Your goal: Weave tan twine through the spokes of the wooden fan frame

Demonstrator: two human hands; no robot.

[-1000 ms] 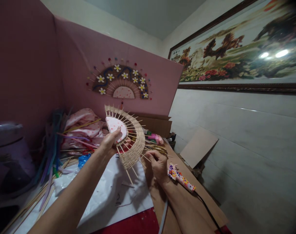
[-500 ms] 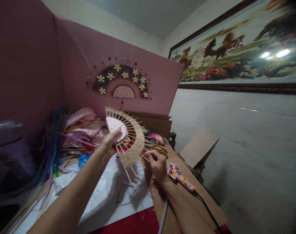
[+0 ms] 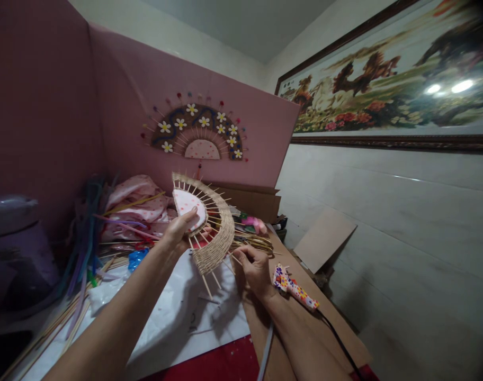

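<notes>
My left hand point(image 3: 181, 230) grips a half-round handmade fan point(image 3: 217, 246), its thumb pressed on the white half-disc point(image 3: 189, 205) with pink dots and its fingers behind. Thin wooden sticks fan out from that half-disc through a band of woven beige twine, and their bare tips stick out past the band. The fan is tilted, held above the table. At its lower right edge my right hand point(image 3: 255, 267) is closed in a pinch on a thin beige strand; whether this is twine or a stick tip I cannot tell.
A flower-patterned glue gun point(image 3: 293, 288) with a black cord lies on brown cardboard point(image 3: 324, 328) at right. Left are loose sticks, pipe cleaners point(image 3: 88, 227) and pink dotted cloth point(image 3: 134, 196). A finished flowered fan point(image 3: 202, 119) hangs on the pink board point(image 3: 261, 127) behind.
The fan has shifted very slightly up and to the left in my left hand. My right hand keeps its pinch beside the fan's lower edge, almost unmoved.
</notes>
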